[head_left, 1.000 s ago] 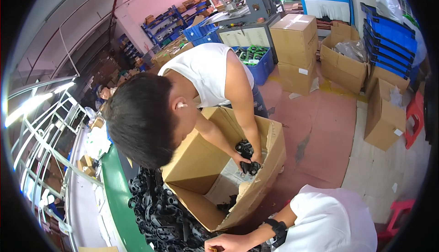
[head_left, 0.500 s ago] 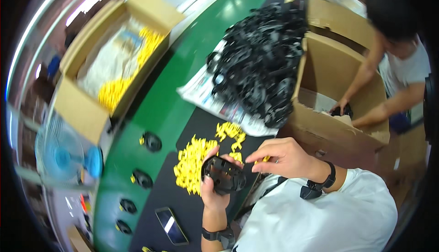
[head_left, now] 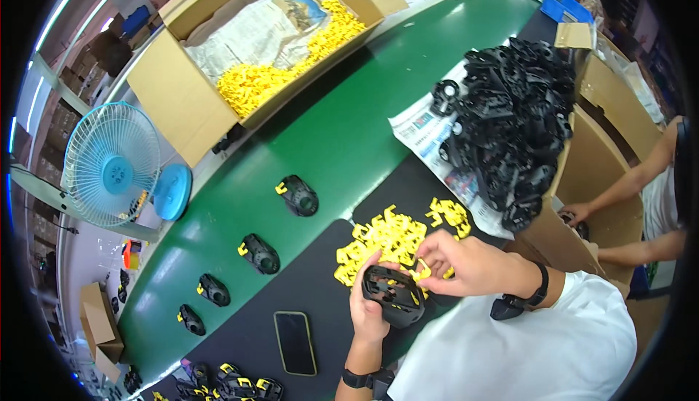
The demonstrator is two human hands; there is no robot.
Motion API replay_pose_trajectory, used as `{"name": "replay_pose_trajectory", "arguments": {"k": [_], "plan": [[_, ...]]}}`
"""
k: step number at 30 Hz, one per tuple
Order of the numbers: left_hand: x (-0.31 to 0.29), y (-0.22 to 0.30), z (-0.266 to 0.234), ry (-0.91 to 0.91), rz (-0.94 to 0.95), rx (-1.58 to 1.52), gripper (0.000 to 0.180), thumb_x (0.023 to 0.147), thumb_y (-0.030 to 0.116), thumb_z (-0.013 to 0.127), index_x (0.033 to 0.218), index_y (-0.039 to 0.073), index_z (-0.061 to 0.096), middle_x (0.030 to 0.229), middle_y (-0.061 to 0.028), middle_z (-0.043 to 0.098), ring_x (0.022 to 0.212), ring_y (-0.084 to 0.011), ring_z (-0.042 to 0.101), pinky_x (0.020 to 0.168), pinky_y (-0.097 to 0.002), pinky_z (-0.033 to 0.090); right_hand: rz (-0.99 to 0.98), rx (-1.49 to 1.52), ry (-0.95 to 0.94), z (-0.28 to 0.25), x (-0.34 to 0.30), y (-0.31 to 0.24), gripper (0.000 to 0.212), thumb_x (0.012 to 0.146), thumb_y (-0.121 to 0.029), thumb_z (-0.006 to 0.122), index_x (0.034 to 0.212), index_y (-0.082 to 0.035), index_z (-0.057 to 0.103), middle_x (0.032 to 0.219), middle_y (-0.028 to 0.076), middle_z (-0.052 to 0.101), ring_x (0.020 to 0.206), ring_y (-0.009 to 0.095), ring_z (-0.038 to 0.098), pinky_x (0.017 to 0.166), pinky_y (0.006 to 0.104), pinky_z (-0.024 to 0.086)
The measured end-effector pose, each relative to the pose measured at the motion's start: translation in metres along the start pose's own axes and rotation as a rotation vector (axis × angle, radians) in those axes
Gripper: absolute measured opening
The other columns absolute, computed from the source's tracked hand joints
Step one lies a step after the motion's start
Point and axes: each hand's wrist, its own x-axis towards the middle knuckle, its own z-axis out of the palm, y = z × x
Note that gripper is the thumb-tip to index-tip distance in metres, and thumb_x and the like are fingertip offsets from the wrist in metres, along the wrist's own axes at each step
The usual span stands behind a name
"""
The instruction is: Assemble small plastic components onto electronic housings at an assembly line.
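My left hand [head_left: 366,315] is closed around a black plastic housing [head_left: 395,299], its hollow inner side turned up. Beside the housing's right edge, my right hand [head_left: 470,264] pinches a small yellow plastic clip [head_left: 421,271] between thumb and fingers. Whether the clip touches the housing I cannot tell. Just beyond both hands lies a heap of yellow clips [head_left: 382,237] on the black mat [head_left: 349,321], with a smaller cluster of yellow clips [head_left: 449,214] to its right.
Several black housings with yellow clips [head_left: 260,254] stand spaced along the green table [head_left: 328,139]. A phone [head_left: 295,343] lies on the mat. Black parts [head_left: 510,124] are heaped on newspaper. Cardboard boxes [head_left: 182,102] stand around; another person's arms [head_left: 626,190] reach into the right one. A fan [head_left: 116,172] stands left.
The view has swung left and grown sharper. My right hand has come closer to the housing, and the yellow clip now shows at its fingertips. My left hand keeps hold of the housing.
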Motion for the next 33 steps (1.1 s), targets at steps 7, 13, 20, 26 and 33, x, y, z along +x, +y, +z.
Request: {"name": "replay_pose_trajectory", "arguments": {"k": [7,13,20,26,33], "plan": [[0.027,-0.002,0.001,0.022,0.052,0.146,0.101,0.071,0.065,0.074,0.136,-0.007,0.043,0.122,-0.0164,0.059,0.110,-0.0221,0.060,0.095,-0.0345,0.048,-0.486,-0.120,0.161,-0.009,0.045,0.022,0.029,0.085,-0.009,0.068,0.113,-0.006,0.062,0.091,0.007,0.065,0.071,0.022,0.066,0.063,0.0336,0.055],[0.042,-0.013,0.005,0.106,0.138,0.205,0.098,0.069,0.057,0.080,0.134,-0.007,0.043,0.121,-0.0180,0.059,0.111,-0.0264,0.059,0.096,-0.0379,0.048,-0.319,0.110,0.068,-0.014,0.054,0.033,0.030,0.083,-0.009,0.070,0.112,-0.008,0.064,0.092,0.004,0.065,0.070,0.019,0.066,0.061,0.0310,0.055],[0.051,-0.013,0.014,0.163,0.154,0.262,0.100,0.065,0.057,0.083,0.133,-0.006,0.045,0.118,-0.0186,0.059,0.109,-0.0282,0.060,0.094,-0.0392,0.049,-0.517,0.154,0.193,-0.022,0.062,0.046,0.022,0.078,-0.009,0.074,0.100,-0.010,0.070,0.095,0.002,0.067,0.072,0.018,0.067,0.062,0.0287,0.056],[0.048,-0.017,0.014,0.219,0.241,0.361,0.102,0.062,0.059,0.084,0.132,-0.005,0.047,0.118,-0.0161,0.057,0.108,-0.0281,0.060,0.092,-0.0387,0.050,-0.500,0.203,0.153,-0.022,0.060,0.047,0.025,0.077,-0.006,0.073,0.102,-0.009,0.071,0.095,0.002,0.067,0.074,0.018,0.067,0.063,0.0291,0.056],[0.042,-0.013,0.016,0.224,0.297,0.473,0.104,0.059,0.060,0.084,0.132,-0.004,0.047,0.118,-0.0155,0.056,0.108,-0.0278,0.059,0.091,-0.0384,0.050,-0.483,0.267,0.088,-0.027,0.053,0.044,0.029,0.078,-0.004,0.072,0.107,-0.007,0.070,0.096,0.004,0.067,0.076,0.019,0.067,0.064,0.0298,0.055]]}}
